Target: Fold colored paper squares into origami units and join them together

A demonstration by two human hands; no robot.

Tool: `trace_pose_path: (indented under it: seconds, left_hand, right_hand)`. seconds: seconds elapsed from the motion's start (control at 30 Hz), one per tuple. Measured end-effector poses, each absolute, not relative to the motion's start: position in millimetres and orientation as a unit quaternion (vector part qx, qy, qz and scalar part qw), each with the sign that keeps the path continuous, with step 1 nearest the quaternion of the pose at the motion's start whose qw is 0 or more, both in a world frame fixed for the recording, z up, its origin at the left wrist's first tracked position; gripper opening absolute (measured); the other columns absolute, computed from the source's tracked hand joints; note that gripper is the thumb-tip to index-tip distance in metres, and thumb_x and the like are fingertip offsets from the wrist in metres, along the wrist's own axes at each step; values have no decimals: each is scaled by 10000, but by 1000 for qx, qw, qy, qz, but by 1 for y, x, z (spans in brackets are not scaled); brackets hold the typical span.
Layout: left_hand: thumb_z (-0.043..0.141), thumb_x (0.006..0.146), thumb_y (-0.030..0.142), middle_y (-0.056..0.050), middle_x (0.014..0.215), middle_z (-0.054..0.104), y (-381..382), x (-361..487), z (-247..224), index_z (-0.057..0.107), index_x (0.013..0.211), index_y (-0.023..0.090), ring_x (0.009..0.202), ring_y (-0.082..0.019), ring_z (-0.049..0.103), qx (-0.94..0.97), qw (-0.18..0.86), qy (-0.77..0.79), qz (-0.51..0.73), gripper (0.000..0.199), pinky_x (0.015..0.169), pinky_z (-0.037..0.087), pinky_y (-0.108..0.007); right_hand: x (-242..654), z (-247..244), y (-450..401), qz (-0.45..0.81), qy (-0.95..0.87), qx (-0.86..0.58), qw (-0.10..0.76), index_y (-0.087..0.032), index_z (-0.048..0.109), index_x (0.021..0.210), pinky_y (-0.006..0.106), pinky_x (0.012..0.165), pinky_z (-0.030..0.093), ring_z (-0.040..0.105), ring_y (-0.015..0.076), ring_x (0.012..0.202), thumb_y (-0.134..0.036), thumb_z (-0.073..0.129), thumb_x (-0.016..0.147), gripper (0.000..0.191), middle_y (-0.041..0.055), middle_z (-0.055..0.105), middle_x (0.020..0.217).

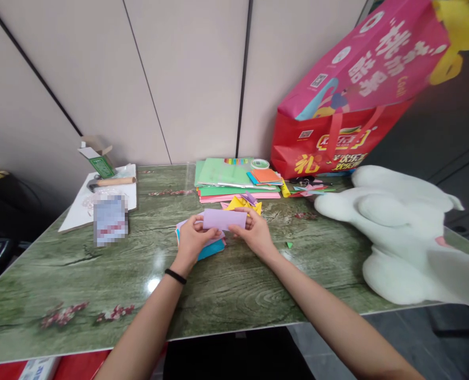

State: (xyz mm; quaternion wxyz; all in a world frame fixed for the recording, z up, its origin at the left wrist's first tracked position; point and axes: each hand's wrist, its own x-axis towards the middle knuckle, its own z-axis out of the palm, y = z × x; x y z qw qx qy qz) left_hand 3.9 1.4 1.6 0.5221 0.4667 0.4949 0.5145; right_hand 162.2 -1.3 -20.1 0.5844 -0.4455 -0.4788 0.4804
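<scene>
From where I stand, the pale purple, oblong piece of paper [224, 218] looks partly worked: its narrow shape suggests it is already doubled over, though I can't make out the crease from here. Just behind it on the green, marble-patterned table [234, 301] lie folded yellow paper pieces [236, 203] with pointed corners, so some shaping is done. The small pile of purple and blue square sheets [212, 250] partly under the left hand [190, 240] looks flat and unworked, and how much folding is left in the held piece I can't judge.

The purple paper is up between the two hands, above the table and near that pile. The left hand pinches its left end, thumb along the lower edge and fingers curled at the side. The right hand [257, 232] pinches the other end, its thumb near the lower right corner and its fingertips by the right edge. The paper's middle shows bare between them. A tiny green paper triangle [289, 245] lies apart, off to the right.
</scene>
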Motion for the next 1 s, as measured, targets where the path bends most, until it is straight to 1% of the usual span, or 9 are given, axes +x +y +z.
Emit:
trace_pose_path:
  seconds: [0.07,0.17,0.3,0.4,0.47,0.5,0.7,0.9,1.0]
  left_hand:
    - [786,503,176,3,552,674,5,-2,4,510,799,150,550,-202,683,450,521,485,539,406,579,556,-291]
    - [786,509,190,-11,575,683,11,-12,7,502,796,136,545,-180,676,411,512,460,598,407,607,555,-298]
    - [771,537,214,3,603,672,18,-18,10,516,779,133,540,-135,660,344,485,450,666,361,620,553,-270]
    - [710,640,351,-30,692,679,16,-12,9,573,817,119,518,-128,645,379,520,456,614,322,523,538,-251]
    - [712,639,394,-34,703,682,11,-5,7,613,885,117,542,-149,656,427,539,458,564,383,487,531,-249]
    - [724,627,390,-28,677,680,9,-2,6,629,899,117,560,-162,664,449,545,454,543,397,496,536,-252]
    - [727,639,353,-27,574,676,2,2,3,665,704,118,534,-168,667,463,553,453,524,252,507,544,-236]
    - [739,632,342,-20,579,681,3,1,2,652,681,130,532,-168,672,454,567,437,530,234,502,543,-227]
    - [729,646,356,-35,575,685,2,1,3,646,713,122,533,-178,673,454,576,437,521,257,517,546,-245]
  right_hand:
    - [166,-19,1,471,-469,-452,595,-190,517,1003,259,483,545,650,161,608,-267,745,544,518,18,693,790]
    - [171,-19,5,458,-460,-455,610,-180,521,1002,261,490,544,648,160,604,-275,750,543,521,28,692,795]
    - [173,-21,6,442,-446,-453,633,-188,521,998,280,542,562,667,178,689,-287,751,554,510,47,694,871]
    - [170,-22,5,453,-445,-449,629,-199,508,1021,299,552,566,665,174,644,-302,758,553,540,35,695,850]
    - [168,-23,3,461,-459,-450,612,-203,507,1030,288,526,557,651,162,598,-310,760,556,548,21,691,807]
    - [167,-23,2,462,-467,-451,603,-205,508,1030,277,509,549,645,157,590,-315,760,560,545,13,687,789]
    - [164,-20,-3,466,-488,-457,580,-201,515,1027,237,465,514,632,149,605,-325,750,574,525,12,679,791]
    - [163,-20,-5,455,-503,-450,581,-205,486,1094,243,477,512,627,156,626,-323,725,617,546,25,671,830]
    - [164,-21,-6,396,-539,-456,587,-224,433,1210,280,553,538,642,190,762,-289,678,679,589,69,642,988]
